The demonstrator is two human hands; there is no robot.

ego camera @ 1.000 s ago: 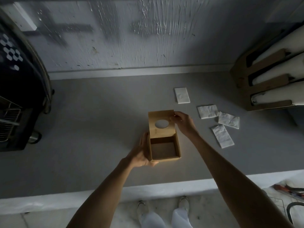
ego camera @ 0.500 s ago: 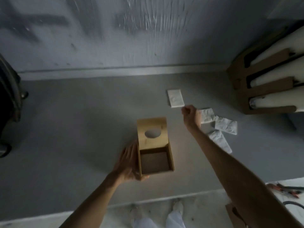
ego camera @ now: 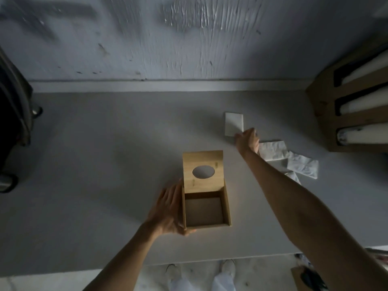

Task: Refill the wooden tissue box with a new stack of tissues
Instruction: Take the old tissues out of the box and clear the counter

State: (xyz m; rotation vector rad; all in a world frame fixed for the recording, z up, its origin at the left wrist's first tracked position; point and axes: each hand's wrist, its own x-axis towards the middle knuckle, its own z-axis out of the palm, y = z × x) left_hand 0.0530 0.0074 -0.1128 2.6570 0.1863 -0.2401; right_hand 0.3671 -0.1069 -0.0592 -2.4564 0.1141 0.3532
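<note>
The step in hand looks like fetching the tissues: the wooden tissue box (ego camera: 206, 204) sits near the front middle of the grey desk (ego camera: 105, 164), open and empty, its bare floor showing, so nothing has gone in yet. Its lid (ego camera: 203, 171), the panel with the oval hole, stands swung up at the far edge of the box, so the mouth faces upward toward the camera. The box looks close to square in plan, with no clear long axis; with the lid raised its spread runs from the person toward the wall. The left hand (ego camera: 170, 211) lies flat against the box's left wall, fingers (ego camera: 171, 193) straight and spread, steadying rather than gripping. The right hand (ego camera: 247, 139) is stretched out to the right and beyond the box, at the near right corner of a neat folded tissue stack (ego camera: 233, 123); its fingers are curled, knuckles up, but whether they already pinch the stack cannot be told from here. That stack lies flat, its long axis running away from the person toward the wall, well apart from the box. Just right of the hand several crumpled loose tissues (ego camera: 294, 160) overlap on the desk. The next move, as I judge it, calls for a firm pinch across the stack's edge so the sheets stay together, then a carry over the open mouth and a flat lowering inside before the lid comes down
</note>
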